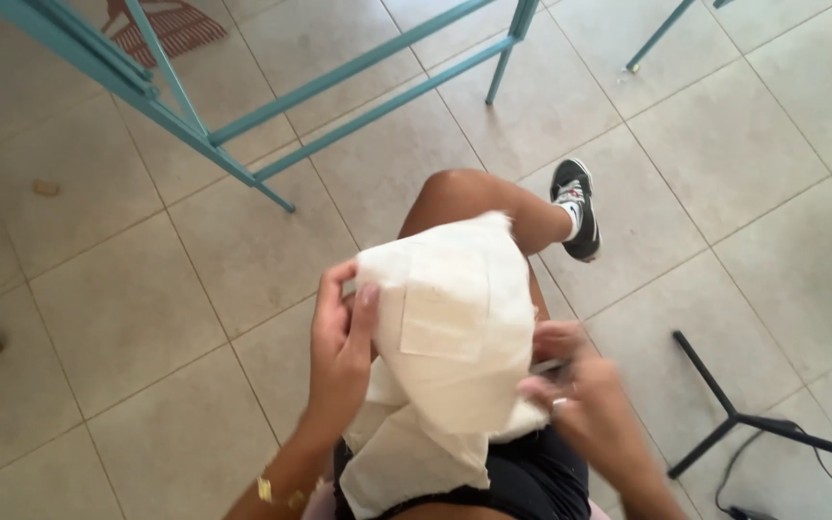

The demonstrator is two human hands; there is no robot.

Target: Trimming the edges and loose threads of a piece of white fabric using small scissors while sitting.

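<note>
- Gripping the cloth [455, 327] by its upper left edge, the left hand [339, 351] has its fingers curled over the fabric with the thumb pressed on the front.
- The right hand [580, 385] is blurred at the cloth's lower right edge; its fingers look closed on the fabric and on a thin dark object I cannot make out.
- The cloth is white and held up over the lap, between the two hands. Its long axis runs from the top, near the knee [450, 188], down toward the shorts [532, 477]. A square patch like a pocket faces the camera.
- A loose flap of the cloth hangs below the hands and covers part of the shorts.
- Behind the cloth the bare leg stretches up and right, ending in a black shoe [578, 207] with a white sock, flat on the tiled floor [127, 318].
- Up and left of the cloth stands a teal metal frame [243, 135]; its bars cross the top of the view and are cut off by the edge.
- Right of the cloth, a black stand [743, 419] with thin legs and a cable lies on the tiles, cut off at the right.
- The cloth hides most of the thigh and the right hand's fingertips.
- A gold wristband [267, 489] shows on the left wrist, near the bottom edge.
</note>
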